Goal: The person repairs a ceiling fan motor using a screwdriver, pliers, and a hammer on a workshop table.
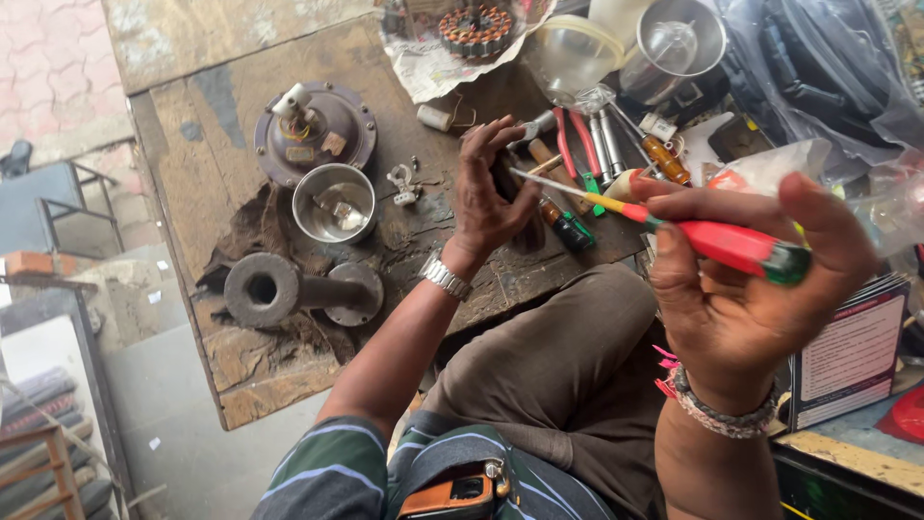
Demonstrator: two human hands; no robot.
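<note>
My right hand (746, 289) is raised near the camera and grips a screwdriver (712, 238) with a red and green handle. Its thin shaft points left toward my left hand (489, 188). My left hand is lifted over the worn wooden workbench (221, 173), palm turned to me, fingers curled around a small dark part that I cannot make out. A metal watch (445, 276) sits on that wrist. Just past the left hand lie pliers with red handles (577, 144) and other screwdrivers (664, 159).
On the bench stand a round motor housing with wires (313, 130), a shiny steel bowl (334, 202), a heavy iron flanged pipe (289, 289) and a small metal clip (402, 183). A copper-wound stator (474, 29) lies on newspaper at the back. Steel vessels (674, 43) and plastic bags (818, 67) crowd the right.
</note>
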